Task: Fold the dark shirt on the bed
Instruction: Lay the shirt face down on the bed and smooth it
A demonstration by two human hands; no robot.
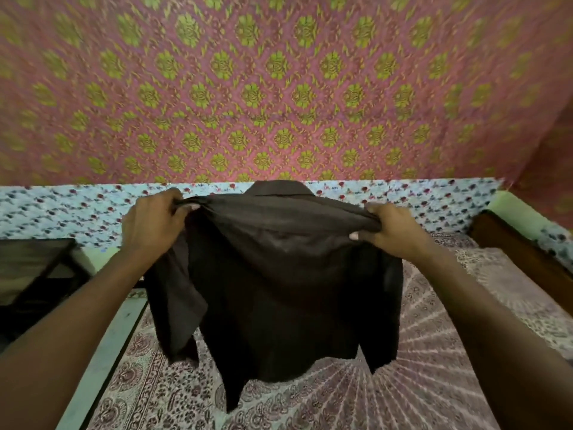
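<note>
Above patterned bed (pixel 434 383), dark shirt (pixel 279 290) hangs between left hand (pixel 152 225) and right hand (pixel 390 231).

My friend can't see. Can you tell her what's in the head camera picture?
A left hand and a right hand grip a dark shirt by its shoulders, holding it up over a bed with a patterned cover. Its sleeves dangle. Behind hangs a pink cloth with green flowers.

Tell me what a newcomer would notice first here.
The dark shirt is held up mid-frame, hanging over the patterned bed, with the left hand and right hand gripping its shoulders. Behind it, a pink cloth with green flower motifs fills the upper half of the view.
</note>
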